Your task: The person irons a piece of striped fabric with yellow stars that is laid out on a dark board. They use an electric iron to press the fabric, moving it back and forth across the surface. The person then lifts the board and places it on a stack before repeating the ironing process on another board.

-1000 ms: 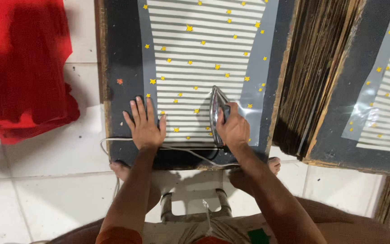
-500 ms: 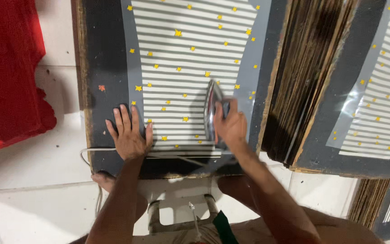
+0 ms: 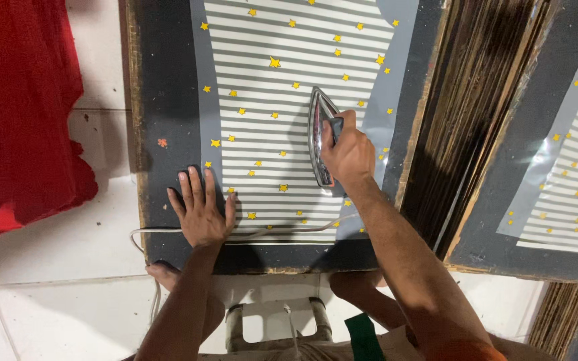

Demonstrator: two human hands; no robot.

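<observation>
Head view, looking straight down: a dark board (image 3: 162,100) is laid flat as a low counter, and on it a grey sheet with white stripes and small yellow stars (image 3: 282,120) is spread. The right hand (image 3: 349,154) is closed around the handle of a shiny metal iron (image 3: 319,137), fingers wrapped tight, so that the soleplate is kept flat on the striped area at the right-centre of the sheet, its pointed tip turned away from the person. The left hand (image 3: 201,210) is laid palm down, fingers spread and straight, on the near left corner of the sheet where it meets the board; it grips nothing, and this placement appears to serve to keep the sheet from sliding under the iron. A white cord (image 3: 188,232) is seen running along the near edge of the board, under the left wrist and towards the iron. A stack of similar boards (image 3: 476,120) stands on edge just right of the iron, with another printed sheet (image 3: 570,180) beyond it. Red cloth (image 3: 21,113) lies on the white tiled floor (image 3: 48,287) at the left. A small stool (image 3: 275,327) is visible beneath the person
</observation>
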